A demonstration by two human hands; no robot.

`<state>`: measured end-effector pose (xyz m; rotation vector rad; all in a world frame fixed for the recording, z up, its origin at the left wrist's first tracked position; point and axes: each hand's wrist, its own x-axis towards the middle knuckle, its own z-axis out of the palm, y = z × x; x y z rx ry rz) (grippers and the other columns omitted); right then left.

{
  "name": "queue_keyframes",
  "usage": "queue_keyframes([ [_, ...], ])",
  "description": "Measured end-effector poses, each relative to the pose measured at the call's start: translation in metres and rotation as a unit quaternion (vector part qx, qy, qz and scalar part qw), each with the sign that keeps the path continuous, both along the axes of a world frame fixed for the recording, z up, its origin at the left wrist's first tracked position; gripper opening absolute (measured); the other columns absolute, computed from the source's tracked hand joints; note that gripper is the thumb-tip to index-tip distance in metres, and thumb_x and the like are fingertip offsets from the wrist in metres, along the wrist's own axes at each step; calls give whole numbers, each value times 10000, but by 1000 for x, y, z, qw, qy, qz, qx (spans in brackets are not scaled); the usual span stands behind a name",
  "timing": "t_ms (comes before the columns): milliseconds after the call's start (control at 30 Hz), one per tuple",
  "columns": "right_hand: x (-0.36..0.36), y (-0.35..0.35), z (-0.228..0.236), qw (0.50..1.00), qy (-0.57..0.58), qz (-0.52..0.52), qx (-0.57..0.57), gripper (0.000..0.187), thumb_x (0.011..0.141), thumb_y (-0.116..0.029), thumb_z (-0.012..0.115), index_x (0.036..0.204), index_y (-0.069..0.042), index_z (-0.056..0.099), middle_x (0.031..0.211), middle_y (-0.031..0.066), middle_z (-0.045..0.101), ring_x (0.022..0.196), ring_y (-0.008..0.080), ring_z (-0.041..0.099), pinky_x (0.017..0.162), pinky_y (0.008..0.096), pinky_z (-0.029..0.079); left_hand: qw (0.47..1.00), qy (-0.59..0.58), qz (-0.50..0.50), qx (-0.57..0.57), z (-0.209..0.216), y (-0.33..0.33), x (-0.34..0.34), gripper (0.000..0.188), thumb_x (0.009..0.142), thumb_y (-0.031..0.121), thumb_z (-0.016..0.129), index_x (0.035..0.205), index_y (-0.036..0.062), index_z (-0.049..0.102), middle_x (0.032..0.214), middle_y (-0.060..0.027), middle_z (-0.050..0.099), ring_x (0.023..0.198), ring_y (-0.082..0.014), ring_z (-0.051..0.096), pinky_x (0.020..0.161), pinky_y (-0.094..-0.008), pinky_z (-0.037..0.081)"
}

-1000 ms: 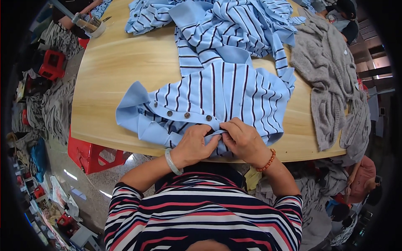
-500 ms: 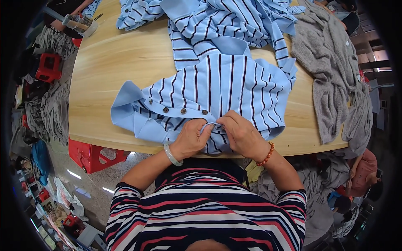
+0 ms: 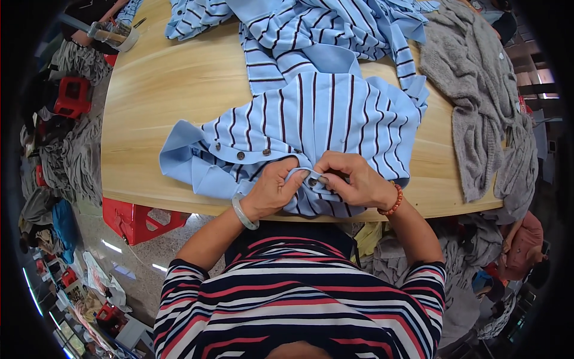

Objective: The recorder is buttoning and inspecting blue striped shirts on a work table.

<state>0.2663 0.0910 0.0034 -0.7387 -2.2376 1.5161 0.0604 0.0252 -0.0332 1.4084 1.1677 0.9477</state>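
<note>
A light blue knitted cardigan [image 3: 332,113] with dark and white stripes lies in front of me at the near edge of the table. Along its plain blue button band sit several dark round buttons [image 3: 240,155]. My left hand [image 3: 273,188] pinches the band's edge between thumb and fingers. Right beside it, my right hand [image 3: 359,179] pinches the band with thumb and forefinger. One button [image 3: 313,182] shows between the two hands, close to the right fingertips. A folded plain blue part [image 3: 185,161] of the cardigan reaches out to the left.
More blue striped knitwear [image 3: 323,30] is heaped across the far side of the wooden table [image 3: 155,113]. Grey knitwear [image 3: 472,78] hangs over the right edge. A clear cup of tools [image 3: 125,39] stands far left; a red stool [image 3: 140,221] is below the left edge.
My right hand has turned, thumb now facing the left hand, and a button has come into sight between the hands. The left hand keeps its pinch on the band.
</note>
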Motion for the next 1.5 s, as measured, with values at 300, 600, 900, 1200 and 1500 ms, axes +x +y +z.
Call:
queue_keyframes([
  [300,11,-4,15,977,-97,-112,-152,88,847,-71,674,840,-6,614,780,5,597,648,41,505,549,202,403,978,-44,-69,-194,32,-14,-36,191,875,166,652,883,-24,636,728,15,570,680,-34,455,593,-214,399],
  [600,-29,-35,36,989,1,-102,107,186,786,4,668,961,-37,620,865,77,575,665,210,597,556,324,478,984,-40,-25,-170,46,-31,-28,129,823,79,682,914,-11,666,760,16,632,689,-24,534,596,-192,432],
  [900,-39,-53,27,973,-7,-32,229,120,781,-33,646,897,-43,617,792,110,566,672,297,586,564,371,476,978,191,55,63,23,-53,-24,155,698,99,676,848,67,650,759,-145,633,702,-315,637,600,-340,502],
  [1200,-21,-66,33,989,-40,-41,134,188,788,13,604,960,-55,638,816,153,600,703,286,587,643,356,478,792,-512,-115,-313,-20,-37,-31,305,877,227,675,1057,-10,604,971,-59,651,934,-120,622,759,-261,503],
  [1500,-36,-64,37,981,-62,-51,178,79,804,-10,602,881,-26,610,776,154,573,686,320,568,601,380,460,961,-237,109,-88,-21,-30,-3,294,854,255,692,725,-2,635,585,-27,559,536,-64,485,492,-224,394],
])
